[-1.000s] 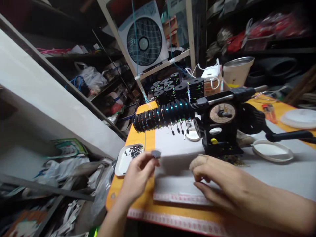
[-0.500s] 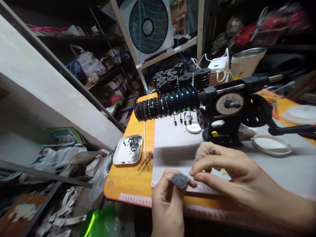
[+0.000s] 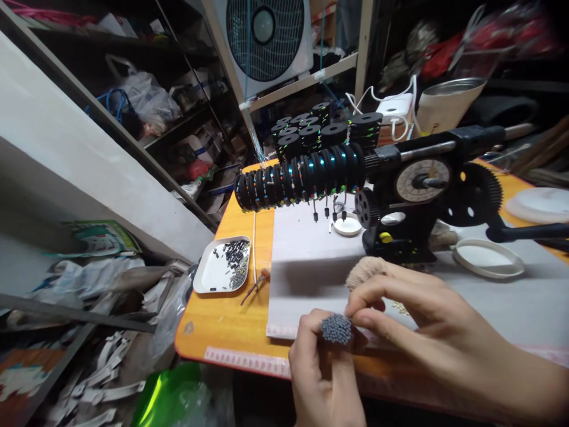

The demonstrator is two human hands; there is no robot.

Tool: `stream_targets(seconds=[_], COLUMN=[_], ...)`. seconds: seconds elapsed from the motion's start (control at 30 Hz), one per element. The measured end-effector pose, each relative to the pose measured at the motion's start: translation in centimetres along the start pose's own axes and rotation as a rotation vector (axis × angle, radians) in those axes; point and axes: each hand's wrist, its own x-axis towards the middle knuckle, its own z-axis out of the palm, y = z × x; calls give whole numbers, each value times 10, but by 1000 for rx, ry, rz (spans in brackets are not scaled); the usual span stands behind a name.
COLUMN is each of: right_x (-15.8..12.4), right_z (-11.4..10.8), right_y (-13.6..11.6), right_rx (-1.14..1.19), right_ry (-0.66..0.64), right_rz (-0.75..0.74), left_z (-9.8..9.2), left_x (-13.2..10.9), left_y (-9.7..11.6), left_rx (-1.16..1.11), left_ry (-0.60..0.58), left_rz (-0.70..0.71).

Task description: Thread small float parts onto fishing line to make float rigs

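My left hand [image 3: 322,367] is closed around a bundle of thin grey rods [image 3: 336,329], their round ends facing up. My right hand [image 3: 413,317] pinches thumb and forefinger together at the right edge of this bundle. What lies between those fingertips, if anything, is too small to make out. A beige ribbed finger cover [image 3: 365,271] sits on one finger of my right hand. Beyond the hands stands a black hand-cranked machine [image 3: 400,219] with a dial. From it a ribbed black cylinder [image 3: 297,178] wound with shiny bands reaches left, and several small dark pieces hang beneath.
On the orange table [image 3: 222,332] lies a white board [image 3: 306,237]. A white tray [image 3: 204,273] of small dark and grey pieces stands left, beside twisted wire [image 3: 258,284]. A round lid [image 3: 489,259] lies right. Stacked black spools [image 3: 311,133] and a fan [image 3: 267,38] are behind.
My left hand has moved right with the bundle, closing the gap to my right fingertips. The right hand stays nearly in place. The whole view has shifted slightly.
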Motion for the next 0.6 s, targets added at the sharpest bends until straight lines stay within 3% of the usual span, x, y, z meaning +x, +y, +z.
stream_targets(seconds=[0.1, 0.27, 0.4, 0.6], right_x=[-2, -2, 0, -4], right_z=[5, 4, -4, -5], right_y=[1, 2, 1, 1], right_rx=[4, 10, -22, -56], right_ry=[17, 23, 68, 42], right_rz=[-4, 33, 81, 15], left_z=[8, 9, 3, 0], left_x=[-1, 5, 8, 7], left_y=[0, 0, -3, -5], left_rx=[-92, -265, -226, -100], left_ry=[98, 97, 77, 75], left_rz=[-17, 26, 113, 250])
